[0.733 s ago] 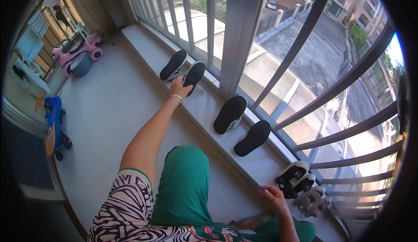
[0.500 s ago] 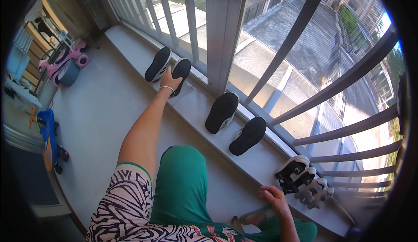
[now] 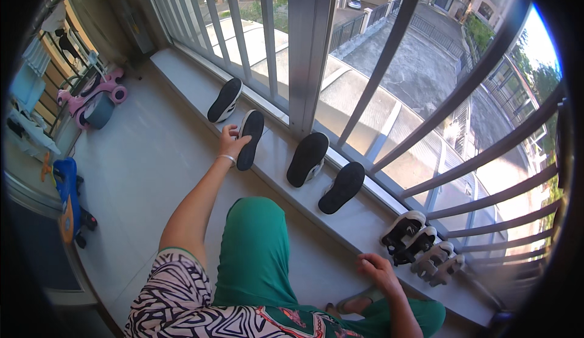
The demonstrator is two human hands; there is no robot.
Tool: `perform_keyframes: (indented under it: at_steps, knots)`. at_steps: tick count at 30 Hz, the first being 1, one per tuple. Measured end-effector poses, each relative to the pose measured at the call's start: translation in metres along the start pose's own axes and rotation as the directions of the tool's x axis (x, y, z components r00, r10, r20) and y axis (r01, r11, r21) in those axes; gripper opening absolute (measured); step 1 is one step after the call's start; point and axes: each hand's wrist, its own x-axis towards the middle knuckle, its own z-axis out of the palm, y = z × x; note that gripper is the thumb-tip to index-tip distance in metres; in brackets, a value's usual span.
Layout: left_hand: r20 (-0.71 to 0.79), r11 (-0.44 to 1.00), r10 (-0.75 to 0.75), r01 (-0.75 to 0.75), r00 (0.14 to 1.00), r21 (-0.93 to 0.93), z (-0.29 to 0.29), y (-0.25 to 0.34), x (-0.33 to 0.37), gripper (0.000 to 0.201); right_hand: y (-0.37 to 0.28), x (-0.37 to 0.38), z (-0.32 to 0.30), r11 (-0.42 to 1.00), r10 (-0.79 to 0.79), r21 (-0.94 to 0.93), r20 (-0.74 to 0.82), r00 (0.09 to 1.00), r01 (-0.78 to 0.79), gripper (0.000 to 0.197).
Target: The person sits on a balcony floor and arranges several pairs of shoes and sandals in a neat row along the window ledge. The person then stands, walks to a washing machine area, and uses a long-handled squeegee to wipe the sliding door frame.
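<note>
My left hand grips the side of a black-soled shoe, its sole turned up toward me, at the front edge of a low white ledge. Just beyond it another dark-soled shoe with a white edge leans sole-outward near the window bars. Two more shoes, the dark-soled left one and the right one, stand the same way farther along. My right hand hangs with loosely bent fingers, holding nothing, beside a pair of small black-and-white shoes and a small grey pair.
Metal bars rise behind the ledge, with a courtyard outside. A pink ride-on toy and a blue-and-orange ride-on toy stand on the pale tiled floor at left. My green-trousered knee is bent in the middle.
The shoe in my left hand has come away from the window and toward me, out to the ledge's front edge. My right hand stays near the small shoes. The view has shifted slightly.
</note>
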Motion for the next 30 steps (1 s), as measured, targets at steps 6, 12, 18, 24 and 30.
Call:
perform_keyframes:
  at_steps: [6, 12, 18, 24, 30]
  knots:
    - [0.18, 0.885, 0.167, -0.066, 0.969, -0.461, -0.042, 0.106, -0.08, 0.054, -0.005, -0.019, 0.003, 0.988, -0.15, 0.038, 0.106, 0.983, 0.147, 0.035]
    - [0.223, 0.52, 0.843, -0.848, 0.49, -0.105, 0.02, 0.223, -0.226, 0.052, -0.03, -0.033, -0.003, 0.775, -0.478, 0.526, 0.126, 0.869, 0.35, 0.068]
    - [0.316, 0.105, 0.946, -0.989, 0.068, -0.102, 0.09, 0.223, -0.332, 0.052, -0.02, -0.049, -0.012, 0.366, -0.497, 0.828, -0.212, 0.842, 0.425, 0.073]
    - [0.397, 0.237, 0.912, -0.925, 0.105, -0.298, 0.094, 0.203, -0.354, 0.035, 0.005, -0.056, -0.028, 0.416, -0.271, 0.791, -0.362, 0.892, 0.448, 0.055]
    - [0.511, 0.715, 0.681, -0.63, 0.525, -0.305, 0.079, 0.209, -0.315, 0.012, 0.004, -0.061, -0.039, 0.529, -0.308, 0.674, -0.414, 0.857, 0.515, 0.059]
